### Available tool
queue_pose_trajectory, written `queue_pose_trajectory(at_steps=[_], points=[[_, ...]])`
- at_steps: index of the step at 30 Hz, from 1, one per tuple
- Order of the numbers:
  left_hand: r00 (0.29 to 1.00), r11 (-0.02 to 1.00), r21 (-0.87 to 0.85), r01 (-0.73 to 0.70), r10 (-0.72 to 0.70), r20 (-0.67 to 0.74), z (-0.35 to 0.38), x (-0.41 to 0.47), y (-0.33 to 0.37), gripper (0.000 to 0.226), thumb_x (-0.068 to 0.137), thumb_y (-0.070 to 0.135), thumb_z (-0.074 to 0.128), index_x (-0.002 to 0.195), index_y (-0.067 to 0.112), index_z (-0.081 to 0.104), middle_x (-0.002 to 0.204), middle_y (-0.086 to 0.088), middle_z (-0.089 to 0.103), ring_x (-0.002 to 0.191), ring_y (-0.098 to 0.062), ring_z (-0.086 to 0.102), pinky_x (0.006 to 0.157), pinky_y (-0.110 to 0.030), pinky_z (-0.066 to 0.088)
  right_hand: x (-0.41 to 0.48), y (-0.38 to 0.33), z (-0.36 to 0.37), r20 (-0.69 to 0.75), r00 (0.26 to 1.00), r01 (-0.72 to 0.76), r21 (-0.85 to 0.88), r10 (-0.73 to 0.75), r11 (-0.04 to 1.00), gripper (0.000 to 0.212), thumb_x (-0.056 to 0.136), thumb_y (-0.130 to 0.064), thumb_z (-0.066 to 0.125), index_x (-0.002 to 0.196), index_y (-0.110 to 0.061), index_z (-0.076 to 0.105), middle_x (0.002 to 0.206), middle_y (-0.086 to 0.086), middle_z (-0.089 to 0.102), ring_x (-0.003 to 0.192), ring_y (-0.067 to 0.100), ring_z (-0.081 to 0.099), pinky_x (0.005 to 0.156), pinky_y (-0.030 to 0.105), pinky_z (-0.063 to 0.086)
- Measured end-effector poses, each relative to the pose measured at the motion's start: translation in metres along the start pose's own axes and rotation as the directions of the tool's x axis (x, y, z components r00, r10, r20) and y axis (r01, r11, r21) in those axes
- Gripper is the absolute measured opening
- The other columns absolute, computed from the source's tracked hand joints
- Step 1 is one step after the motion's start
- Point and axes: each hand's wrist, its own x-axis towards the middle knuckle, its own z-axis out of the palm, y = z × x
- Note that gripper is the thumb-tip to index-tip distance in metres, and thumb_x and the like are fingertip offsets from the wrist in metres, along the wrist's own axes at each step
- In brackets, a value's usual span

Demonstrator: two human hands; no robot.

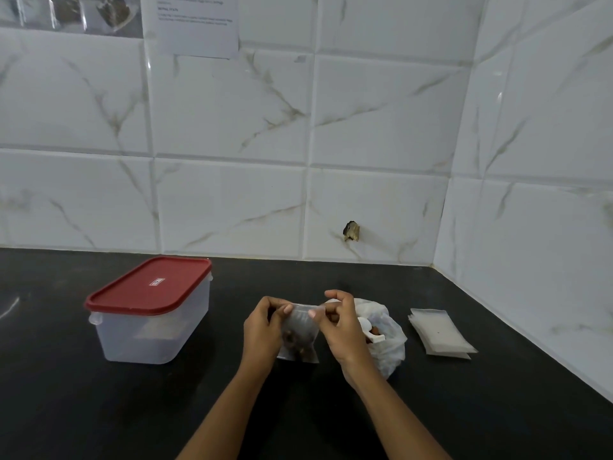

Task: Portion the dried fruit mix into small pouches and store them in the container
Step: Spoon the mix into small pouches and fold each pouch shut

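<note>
Both hands work above the middle of the countertop [99, 410], nearer its front edge than the wall.

Left hand [262, 330]: thumb and curled fingers pinch the top left corner of the small clear pouch [298, 340].
Right hand [341, 330]: same pinch on the top right part of that pouch's upper edge. So both hands are clamped on the pouch mouth, thumbs facing the camera.

The pouch hangs upright between the hands, with dark brown dried fruit pieces [297, 346] sitting in its lower half. Its bottom edge is down at the counter; actual contact can't be told. Whether the seal is closed can't be told either, since the fingers cover the strip.

Bulk bag [391, 350]: thin white plastic, crumpled and open at the top, on the counter just behind and right of the right hand. A white scoop [370, 328] sticks out of it, and some brown mix is visible around the scoop.

Empty pouches [441, 332]: a flat, slightly fanned stack to the right of the bag, near the counter's right edge by the side wall.

Container [152, 336]: translucent rectangular tub toward the left of the counter, well apart from the hands. The red lid [149, 285] is seated on top. Something dark shows through the wall low inside, too blurred to identify.

Back wall is white marble-look tile with a chipped hole [351, 231] low down. A printed sheet [195, 24] is stuck near the top.
</note>
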Motion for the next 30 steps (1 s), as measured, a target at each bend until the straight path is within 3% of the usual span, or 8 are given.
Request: queue_pose_trajectory(at_steps=[5,10,13,18,25,30], points=[[1.0,0.998,-0.066,-0.013,0.015,0.028,0.0,-0.002,-0.001,0.007,0.089,0.01,0.058,0.083,0.013,0.061,0.09,0.002,0.064,0.089,-0.011,0.06,0.068,-0.019,0.044,0.003,0.002,0.003,-0.031,0.999,0.025,0.072,-0.023,0.997,0.037,0.085,-0.006,0.063,0.108,-0.028,0.044,0.081,-0.003,0.059,0.079,0.009,0.057,0.074,0.019,0.046],[0.985,0.988,-0.118,0.099,-0.08,0.151,-0.006,-0.004,-0.004,0.003,0.091,0.016,0.055,0.089,0.013,0.056,0.098,-0.003,0.059,0.089,-0.013,0.059,0.063,-0.019,0.046,0.008,0.005,0.001,-0.049,0.999,-0.003,0.118,0.009,0.993,0.038,0.083,-0.002,0.064,0.096,-0.032,0.044,0.078,-0.004,0.061,0.08,0.013,0.059,0.074,0.021,0.047],[0.986,0.99,-0.122,0.07,-0.051,0.156,-0.007,-0.007,-0.005,0.008,0.091,0.015,0.053,0.085,0.01,0.055,0.097,-0.005,0.059,0.089,-0.014,0.059,0.058,-0.017,0.047,0.008,0.005,0.0,-0.047,0.999,-0.014,0.1,0.019,0.995,0.038,0.083,-0.004,0.065,0.099,-0.032,0.044,0.076,-0.004,0.062,0.084,0.015,0.06,0.078,0.025,0.048],[0.995,0.99,-0.126,0.061,-0.05,0.092,-0.007,-0.001,-0.006,0.009,0.089,0.011,0.056,0.081,0.01,0.056,0.098,-0.008,0.061,0.095,-0.02,0.059,0.068,-0.025,0.047,0.006,0.0,-0.001,0.072,0.997,-0.023,0.139,0.013,0.99,0.047,0.081,-0.006,0.068,0.117,-0.024,0.044,0.095,0.004,0.065,0.096,0.016,0.062,0.081,0.023,0.05],[0.992,0.989,-0.138,0.053,-0.037,0.117,-0.01,-0.003,-0.006,0.01,0.092,0.011,0.052,0.083,0.009,0.056,0.097,-0.007,0.061,0.093,-0.019,0.06,0.067,-0.025,0.048,0.009,0.0,0.005,0.082,0.996,-0.025,0.095,0.017,0.995,0.043,0.083,-0.01,0.067,0.114,-0.026,0.042,0.089,0.002,0.067,0.094,0.016,0.063,0.085,0.024,0.048],[0.973,0.968,-0.214,0.128,-0.081,0.216,-0.01,-0.009,-0.007,0.015,0.094,0.022,0.047,0.093,0.012,0.059,0.096,-0.005,0.062,0.091,-0.02,0.061,0.072,-0.03,0.052,0.009,-0.005,0.009,0.06,0.998,-0.035,0.075,0.03,0.997,0.036,0.086,-0.008,0.063,0.111,-0.022,0.042,0.086,-0.001,0.063,0.088,0.011,0.061,0.072,0.014,0.045]])
